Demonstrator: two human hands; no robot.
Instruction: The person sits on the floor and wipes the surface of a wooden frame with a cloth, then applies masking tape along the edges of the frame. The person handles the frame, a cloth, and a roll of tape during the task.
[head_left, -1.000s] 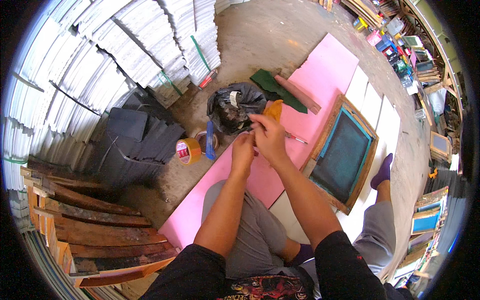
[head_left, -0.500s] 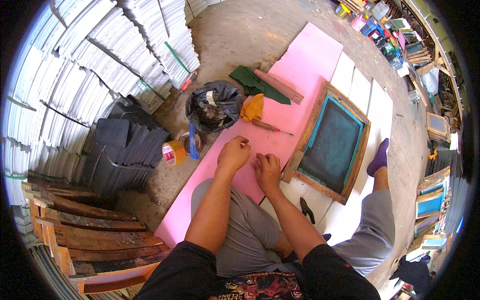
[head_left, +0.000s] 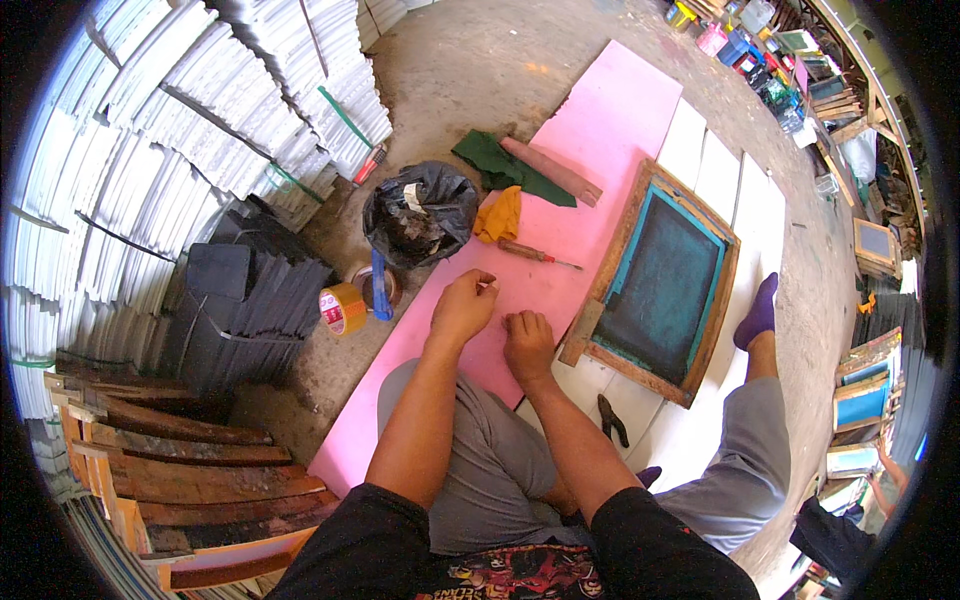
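Note:
My left hand (head_left: 464,306) hovers over a pink sheet (head_left: 620,110), its fingers curled into a pinch; whatever is between them is too small to make out. Just to its right, my right hand (head_left: 527,343) has its fingers bent down and together, their tips hidden from above. A screwdriver (head_left: 532,253) with a brown handle lies beyond both hands. To the right rests a wooden-framed printing screen (head_left: 667,283) with dark teal mesh. Pliers (head_left: 612,420) with dark handles lie by my right forearm.
Beyond the screwdriver are an orange cloth (head_left: 498,215), a green cloth (head_left: 505,167) and a brownish roll (head_left: 552,171). A black plastic bag (head_left: 420,215), tape roll (head_left: 342,309) and blue strip (head_left: 380,285) are left. Stacked white sheets (head_left: 130,190) and wooden frames (head_left: 200,450) line the left side.
My right hand has turned, its fingers now curling further down, and shifted slightly left. My left hand keeps its pinch. At the far right, another person's arm has come into view.

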